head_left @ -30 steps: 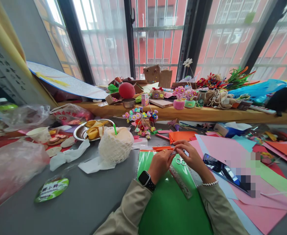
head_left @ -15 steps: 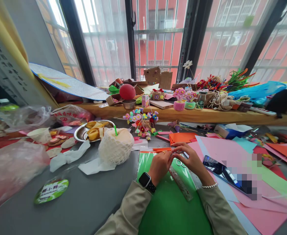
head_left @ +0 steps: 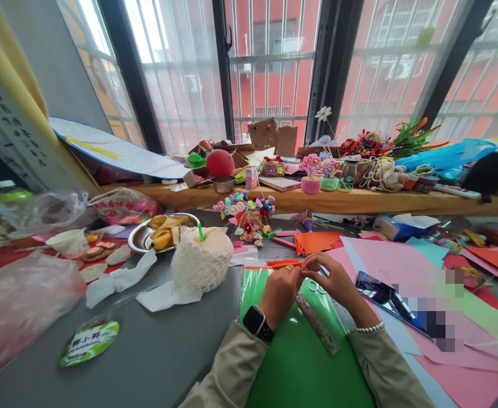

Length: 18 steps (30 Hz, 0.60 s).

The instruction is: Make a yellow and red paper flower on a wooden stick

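My left hand (head_left: 279, 292), with a watch at its wrist, is closed in a pinch above the far part of a green sheet (head_left: 304, 374). Its fingertips meet those of my right hand (head_left: 333, 280), which is pinched too. Whatever lies between them is too small and covered to make out. Just beyond the left fingers are orange paper strips (head_left: 279, 263). A patterned ruler (head_left: 317, 324) rests aslant on the sheet under the hands. Scissor handles (head_left: 317, 287) show beneath my right hand, their blades hidden.
To the right, a phone (head_left: 396, 303) lies on pink paper (head_left: 457, 374). Folded orange paper (head_left: 315, 242) is behind the hands. On the left stand a net-wrapped coconut (head_left: 202, 263) with a green straw and a metal bowl (head_left: 135, 238) of peels. Small flowers (head_left: 244, 212) stand farther back.
The view has shifted slightly. Both hands stay together at the same place over the sheet, with the fingers a little differently bent.
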{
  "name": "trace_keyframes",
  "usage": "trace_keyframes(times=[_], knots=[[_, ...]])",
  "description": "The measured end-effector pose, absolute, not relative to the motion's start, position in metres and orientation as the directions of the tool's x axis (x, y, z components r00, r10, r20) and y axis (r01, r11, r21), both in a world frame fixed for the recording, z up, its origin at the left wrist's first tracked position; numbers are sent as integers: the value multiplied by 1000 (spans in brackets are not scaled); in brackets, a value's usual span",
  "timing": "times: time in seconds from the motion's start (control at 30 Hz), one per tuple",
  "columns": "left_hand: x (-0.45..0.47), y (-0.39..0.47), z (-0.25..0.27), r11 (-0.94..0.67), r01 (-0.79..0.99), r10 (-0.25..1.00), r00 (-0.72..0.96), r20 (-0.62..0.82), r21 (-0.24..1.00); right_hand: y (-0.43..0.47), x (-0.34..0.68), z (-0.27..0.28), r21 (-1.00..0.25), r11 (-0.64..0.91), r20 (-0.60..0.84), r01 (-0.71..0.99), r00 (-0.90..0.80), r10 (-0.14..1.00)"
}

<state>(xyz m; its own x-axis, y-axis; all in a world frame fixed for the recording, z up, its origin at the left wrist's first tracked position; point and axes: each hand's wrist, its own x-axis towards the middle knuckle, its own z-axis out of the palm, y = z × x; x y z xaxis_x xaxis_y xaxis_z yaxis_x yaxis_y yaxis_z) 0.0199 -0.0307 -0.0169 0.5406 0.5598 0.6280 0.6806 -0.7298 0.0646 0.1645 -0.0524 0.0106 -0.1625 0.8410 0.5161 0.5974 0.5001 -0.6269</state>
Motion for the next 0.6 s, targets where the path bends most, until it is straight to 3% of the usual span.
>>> trace_keyframes(times=[0.23, 0.6], knots=[[20, -33, -11, -756, 633, 467, 699, 541, -165, -59, 173, 15, -431, 467, 455, 772, -261, 852], [18, -32, -11, -723, 637, 489, 745, 454, -266, -59, 164, 10, -190, 419, 437, 888, -305, 846]])
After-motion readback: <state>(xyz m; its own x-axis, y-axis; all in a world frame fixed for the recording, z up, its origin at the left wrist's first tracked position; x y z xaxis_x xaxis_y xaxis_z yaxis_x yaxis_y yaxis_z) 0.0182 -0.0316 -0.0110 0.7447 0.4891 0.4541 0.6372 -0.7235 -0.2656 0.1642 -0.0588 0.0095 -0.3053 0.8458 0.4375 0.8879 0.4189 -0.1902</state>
